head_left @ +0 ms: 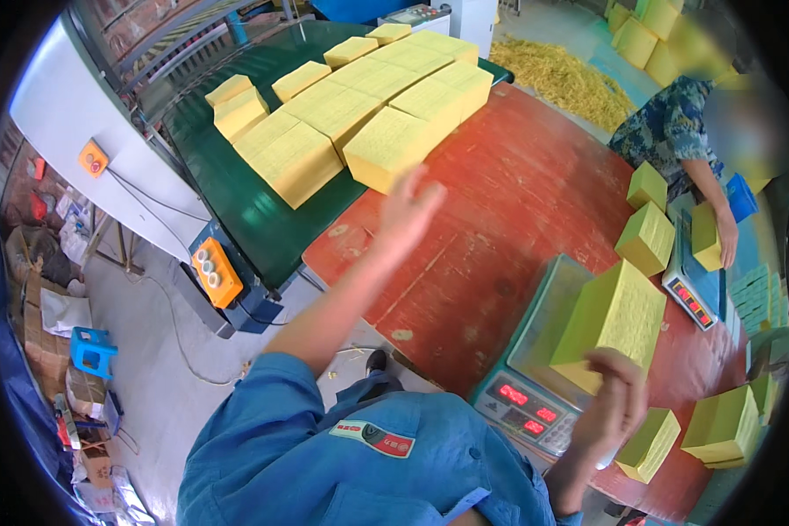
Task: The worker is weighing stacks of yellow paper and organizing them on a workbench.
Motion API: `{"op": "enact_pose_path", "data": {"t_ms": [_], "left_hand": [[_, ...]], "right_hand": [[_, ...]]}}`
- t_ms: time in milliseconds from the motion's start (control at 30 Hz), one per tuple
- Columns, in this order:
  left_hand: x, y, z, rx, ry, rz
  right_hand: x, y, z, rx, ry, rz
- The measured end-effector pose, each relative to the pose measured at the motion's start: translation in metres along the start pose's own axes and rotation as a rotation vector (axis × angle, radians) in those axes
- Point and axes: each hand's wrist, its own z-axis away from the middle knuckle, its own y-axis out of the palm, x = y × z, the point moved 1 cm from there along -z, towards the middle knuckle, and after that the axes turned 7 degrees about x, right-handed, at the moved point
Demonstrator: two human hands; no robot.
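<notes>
My left hand [412,210] reaches out over the red table [491,175], fingers stretched and holding nothing. It is beside the near corner of a yellow paper stack [386,145]; whether it touches is hard to tell. More yellow stacks [302,158] lie in rows on the green conveyor belt [223,210]. At the right, a yellow paper block [618,316] rests on a scale [522,394] with a lit red display. My right hand [614,403] is at that block's near side, empty, with fingers apart and slightly bent.
Across the table a person [675,131] in camouflage handles a yellow block [704,237] on a second scale [701,302]. Loose blocks [649,445] stand at the lower right. An orange button box [216,273] stands by the belt. Yellow shreds [565,74] are heaped on the floor behind.
</notes>
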Motion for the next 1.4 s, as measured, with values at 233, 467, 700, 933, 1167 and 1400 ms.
{"op": "enact_pose_path", "data": {"t_ms": [233, 467, 700, 933, 1167, 1400], "left_hand": [[0.094, -0.142, -0.165, 0.133, -0.271, -0.01], [0.127, -0.144, -0.196, 0.586, -0.538, 0.239], [0.113, -0.12, -0.182, 0.969, -0.486, 0.196], [0.06, -0.019, -0.119, 1.454, -0.179, -0.304], [0.022, -0.026, -0.063, 0.777, -0.033, 0.106], [0.028, -0.085, 0.14, 0.034, -0.146, 0.275]], "right_hand": [[-0.061, 0.226, -0.123, 0.318, 0.265, -0.274], [-0.126, 0.335, -0.265, 0.265, -0.206, 0.296], [-0.135, 0.326, -0.295, 0.441, -0.162, 0.528], [-0.144, 0.234, -0.216, 0.92, 0.355, 0.437], [-0.109, 0.174, -0.081, 0.563, 0.446, 0.489], [-0.098, 0.19, -0.006, 0.416, 0.387, 0.597]]}}
